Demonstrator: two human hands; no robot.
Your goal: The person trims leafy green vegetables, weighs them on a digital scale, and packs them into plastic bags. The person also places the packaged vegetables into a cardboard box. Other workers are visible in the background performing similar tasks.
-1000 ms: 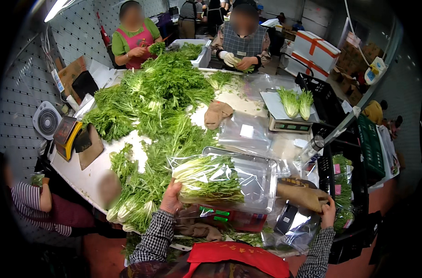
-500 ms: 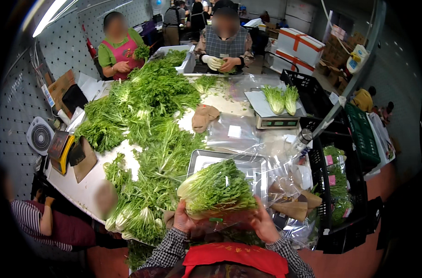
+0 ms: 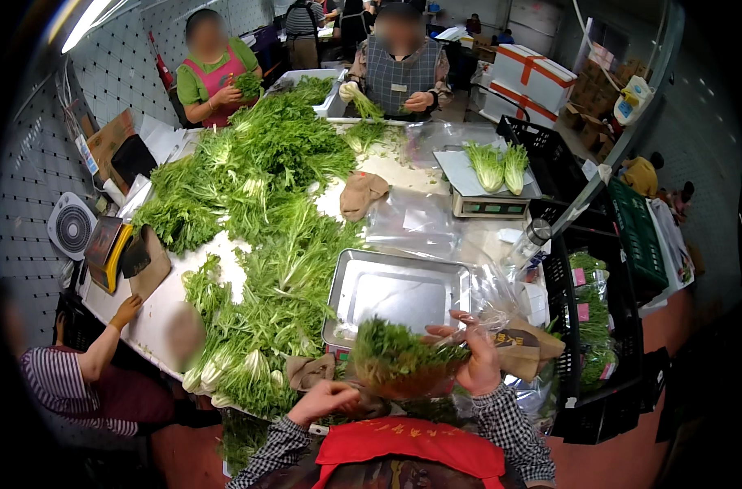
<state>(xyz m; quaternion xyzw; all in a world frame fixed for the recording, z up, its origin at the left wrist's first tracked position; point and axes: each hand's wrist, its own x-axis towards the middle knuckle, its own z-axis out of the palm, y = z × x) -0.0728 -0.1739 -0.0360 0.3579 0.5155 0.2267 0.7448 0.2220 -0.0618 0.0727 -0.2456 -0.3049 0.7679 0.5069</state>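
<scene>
Turned since the earlier frame, with stalk end now hidden: leafy green bunch in clear plastic [image 3: 397,354], at near edge of shallow silver metal tray [image 3: 333,314]. Gripped by bare right hand [image 3: 479,363] with fingers spread around it. Just beside, bare left hand [image 3: 326,401] with curled fingers; unable to confirm any pinch. Possible drop from one-sided support.

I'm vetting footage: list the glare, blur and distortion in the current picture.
Head view: the lamp at upper left glows white, the metal tray and clear plastic carry glare; head view: the greens at the right hand look soft, perhaps from motion; head view: the metal post bows, corners go black.
</scene>
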